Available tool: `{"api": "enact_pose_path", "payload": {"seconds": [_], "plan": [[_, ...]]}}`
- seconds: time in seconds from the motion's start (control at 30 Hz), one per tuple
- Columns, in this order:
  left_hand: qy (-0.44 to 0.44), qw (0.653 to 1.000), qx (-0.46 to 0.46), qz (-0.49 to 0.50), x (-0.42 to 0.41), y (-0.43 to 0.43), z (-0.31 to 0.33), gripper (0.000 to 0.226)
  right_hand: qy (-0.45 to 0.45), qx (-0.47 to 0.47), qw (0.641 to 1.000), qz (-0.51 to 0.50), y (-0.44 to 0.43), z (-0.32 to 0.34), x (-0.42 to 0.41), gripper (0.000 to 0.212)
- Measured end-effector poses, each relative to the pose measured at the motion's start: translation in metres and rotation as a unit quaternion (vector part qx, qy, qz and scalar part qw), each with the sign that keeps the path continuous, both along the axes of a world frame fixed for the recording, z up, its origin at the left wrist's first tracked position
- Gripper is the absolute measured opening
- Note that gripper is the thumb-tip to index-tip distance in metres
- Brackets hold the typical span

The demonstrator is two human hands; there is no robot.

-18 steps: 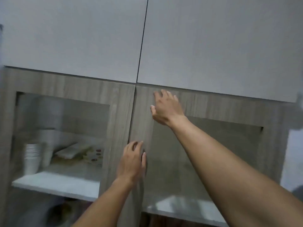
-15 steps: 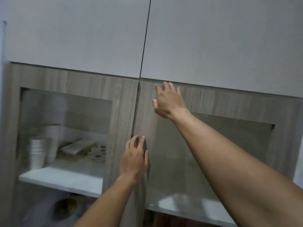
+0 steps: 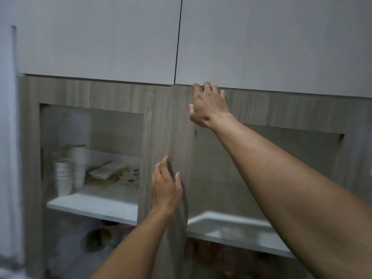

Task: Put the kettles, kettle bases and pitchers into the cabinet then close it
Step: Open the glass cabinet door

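While both glass-front doors look nearly flush, the stacked cups (image 3: 65, 176) show behind the left door (image 3: 94, 93); no kettles, bases or pitchers identifiable through the glass. Left hand (image 3: 166, 187) flat, fingers spread, gripping nothing, pressing the centre stiles. Right hand (image 3: 209, 106) likewise open on the right door (image 3: 281, 105) top rail. Push evenly, both together, until the seam closes; keep fingertips out of it.
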State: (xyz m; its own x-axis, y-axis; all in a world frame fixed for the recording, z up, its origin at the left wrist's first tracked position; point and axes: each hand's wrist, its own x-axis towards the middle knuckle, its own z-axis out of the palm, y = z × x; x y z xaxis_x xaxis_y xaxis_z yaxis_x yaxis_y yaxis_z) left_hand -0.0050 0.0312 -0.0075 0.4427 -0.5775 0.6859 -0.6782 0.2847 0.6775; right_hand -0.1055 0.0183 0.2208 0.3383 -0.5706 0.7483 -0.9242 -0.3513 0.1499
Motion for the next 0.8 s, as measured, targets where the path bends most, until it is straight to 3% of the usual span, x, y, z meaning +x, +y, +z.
{"api": "enact_pose_path", "payload": {"seconds": [0.17, 0.5, 0.8], "plan": [[0.082, 0.991, 0.087, -0.062, 0.012, 0.031, 0.003, 0.069, -0.018, 0.008, 1.0, 0.002, 0.038, 0.002, -0.002, 0.062], [0.06, 0.989, 0.039, -0.129, 0.008, 0.148, -0.004, 0.04, -0.074, 0.05, 0.996, -0.012, 0.158, -0.014, -0.007, 0.078], [-0.002, 0.981, -0.008, -0.193, -0.046, 0.267, -0.016, 0.029, -0.066, -0.004, 0.996, -0.064, 0.298, -0.008, -0.051, 0.077]]}}
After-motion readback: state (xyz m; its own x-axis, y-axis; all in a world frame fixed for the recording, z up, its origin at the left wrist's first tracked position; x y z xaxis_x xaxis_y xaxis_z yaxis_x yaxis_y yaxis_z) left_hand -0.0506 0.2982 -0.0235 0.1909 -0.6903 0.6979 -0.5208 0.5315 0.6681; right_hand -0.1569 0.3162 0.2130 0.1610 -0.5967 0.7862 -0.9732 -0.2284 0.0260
